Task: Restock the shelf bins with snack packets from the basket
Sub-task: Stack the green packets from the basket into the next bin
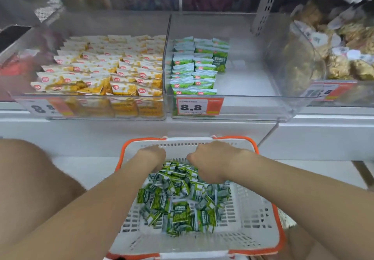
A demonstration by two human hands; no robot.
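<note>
Gathering a clutch of packets looks to be the step in hand: the left hand (pixel 150 156) and right hand (pixel 210 159) dip knuckles-up into the far end of the green snack packets (pixel 182 203) heaped in the white basket (pixel 253 209). Their fingers are hidden, so I cannot tell whether either grips anything. It would go best to lift a small, squared stack and stand it in rows beside the green ones lining the left of the middle bin (pixel 253 101). Its orange tag (pixel 192 107) reads 8.8; the packet print is too blurred to read.
</note>
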